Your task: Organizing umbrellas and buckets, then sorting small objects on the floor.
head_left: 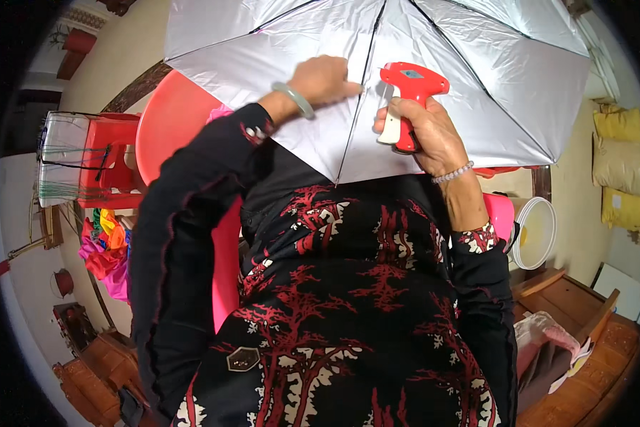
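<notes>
An open umbrella (pixel 313 92) with a silvery inner side and thin dark ribs spreads in front of me, its near edge against my body. My left hand (pixel 323 80), a pale green bangle at its wrist, is over the silver cloth with its fingers curled. Its thumb side reaches the middle rib (pixel 368 60); what the fingers hold, if anything, is hidden. In my right hand (pixel 434 132) is a red and white tagging gun (pixel 414 85), gripped by its handle, with its narrow front end toward the rib. A beaded bracelet circles that wrist.
A large red basin (pixel 167 128) and a red stool (pixel 106 160) stand at the left, near a heap of colourful cloth (pixel 106 252). To the right are a white bucket (pixel 535 233), yellowish packages (pixel 622 167) and carved wooden furniture (pixel 583 306).
</notes>
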`<move>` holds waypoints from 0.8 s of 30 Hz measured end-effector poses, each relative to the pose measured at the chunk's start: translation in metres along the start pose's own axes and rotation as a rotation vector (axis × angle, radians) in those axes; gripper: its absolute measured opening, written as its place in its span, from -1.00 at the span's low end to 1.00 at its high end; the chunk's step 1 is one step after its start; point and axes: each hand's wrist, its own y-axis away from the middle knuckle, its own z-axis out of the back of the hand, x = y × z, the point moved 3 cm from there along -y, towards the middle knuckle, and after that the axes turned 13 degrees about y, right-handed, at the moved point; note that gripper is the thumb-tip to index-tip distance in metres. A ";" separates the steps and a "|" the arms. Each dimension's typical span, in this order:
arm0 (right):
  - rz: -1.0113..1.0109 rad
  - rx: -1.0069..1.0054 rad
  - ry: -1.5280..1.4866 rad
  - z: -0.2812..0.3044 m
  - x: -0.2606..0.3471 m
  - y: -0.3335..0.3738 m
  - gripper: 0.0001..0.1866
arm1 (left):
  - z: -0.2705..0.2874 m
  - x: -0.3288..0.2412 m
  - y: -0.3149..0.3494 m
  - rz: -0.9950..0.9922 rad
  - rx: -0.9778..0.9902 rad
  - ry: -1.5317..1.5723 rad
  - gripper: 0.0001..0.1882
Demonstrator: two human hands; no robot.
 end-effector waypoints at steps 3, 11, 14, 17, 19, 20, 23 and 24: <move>0.004 -0.017 -0.036 -0.003 -0.010 -0.007 -0.74 | -0.008 0.010 0.003 0.037 0.008 0.021 -0.62; -0.139 0.000 -0.187 -0.016 -0.046 -0.030 -0.73 | -0.040 0.006 0.019 0.054 -0.119 0.081 -0.73; -0.179 -0.003 -0.238 -0.019 -0.052 -0.032 -0.72 | -0.043 0.007 0.018 0.069 -0.165 0.083 -0.77; -0.212 0.027 -0.262 -0.021 -0.056 -0.034 -0.72 | -0.045 0.010 0.017 0.099 -0.164 0.095 -0.80; -0.229 0.040 -0.277 -0.022 -0.057 -0.035 -0.71 | -0.044 0.012 0.017 0.104 -0.176 0.145 -0.80; -0.233 0.051 -0.270 -0.022 -0.056 -0.035 -0.71 | -0.044 0.012 0.017 0.107 -0.182 0.169 -0.80; -0.238 0.070 -0.259 -0.022 -0.055 -0.036 -0.71 | -0.044 0.013 0.017 0.128 -0.167 0.151 -0.81; -0.242 0.083 -0.254 -0.022 -0.056 -0.036 -0.71 | -0.044 0.013 0.017 0.139 -0.160 0.142 -0.81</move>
